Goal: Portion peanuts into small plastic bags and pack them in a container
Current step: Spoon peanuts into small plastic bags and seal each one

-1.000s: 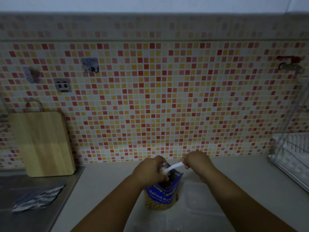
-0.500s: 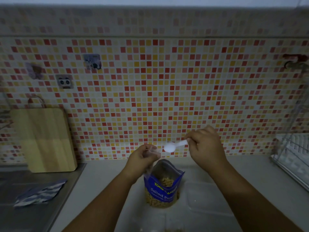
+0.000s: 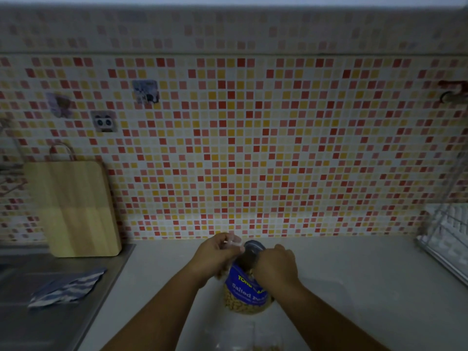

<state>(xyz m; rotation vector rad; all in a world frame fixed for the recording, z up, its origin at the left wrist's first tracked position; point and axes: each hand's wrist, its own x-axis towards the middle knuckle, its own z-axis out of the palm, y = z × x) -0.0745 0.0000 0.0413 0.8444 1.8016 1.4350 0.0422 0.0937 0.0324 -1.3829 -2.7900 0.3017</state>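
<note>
A blue pouch of salted peanuts (image 3: 247,293) stands open on the pale counter (image 3: 367,274), low in the middle of the head view. My left hand (image 3: 215,255) is beside the pouch's mouth on its left and pinches a small clear plastic bag (image 3: 234,243). My right hand (image 3: 277,266) is curled over the pouch's opening, fingers dipping inside. The white spoon it carried is hidden in the pouch. A clear plastic container (image 3: 321,287) lies faintly visible to the right of the pouch.
A wooden cutting board (image 3: 73,209) leans on the mosaic wall at the left. Below it is a steel sink (image 3: 30,325) with a striped cloth (image 3: 67,290). A wire dish rack (image 3: 448,239) stands at the right edge. Something clear holding peanuts (image 3: 253,347) sits at the bottom edge.
My right hand came down from above the pouch and put the spoon into its mouth. My left hand stayed beside the pouch with the small bag.
</note>
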